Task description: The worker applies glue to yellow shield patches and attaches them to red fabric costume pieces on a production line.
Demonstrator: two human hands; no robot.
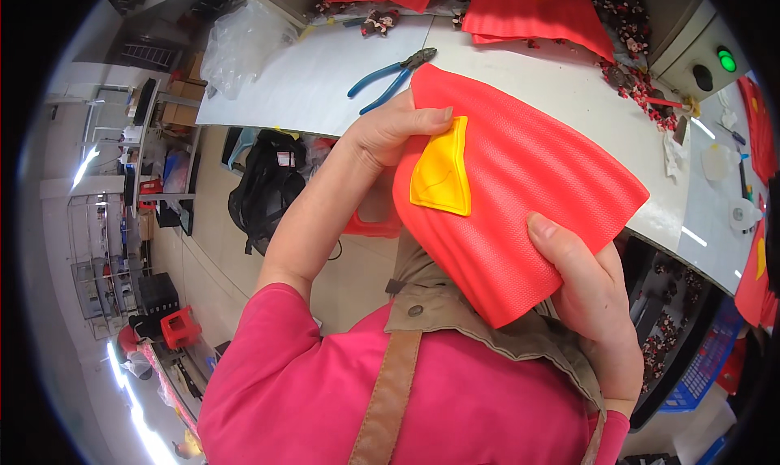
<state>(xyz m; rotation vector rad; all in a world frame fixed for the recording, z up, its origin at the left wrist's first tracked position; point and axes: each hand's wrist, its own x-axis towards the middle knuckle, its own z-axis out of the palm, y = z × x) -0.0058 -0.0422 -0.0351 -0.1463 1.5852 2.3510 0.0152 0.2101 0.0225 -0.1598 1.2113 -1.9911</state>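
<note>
Between both my hands is a red, textured, cape-shaped sheet (pixel 528 148) with wavy folds, held up in front of my apron. A yellow padded patch (pixel 444 168) sits on its left part. My left hand (pixel 398 124) grips the upper left edge, thumb on the front beside the patch and fingers hidden behind. My right hand (pixel 581 270) pinches the lower right edge, its thumb on the front and the other fingers behind. Blue-handled cutting pliers (pixel 392 79) lie on the white table (pixel 325 87), just beyond my left hand.
More red sheets (pixel 536 18) are stacked at the table's far side, among small dark, red and white pieces (pixel 630 79). A machine housing with a green light (pixel 725 59) stands at far right. Clear plastic bags (pixel 244 47) lie at far left. A black backpack (pixel 266 189) is below the table.
</note>
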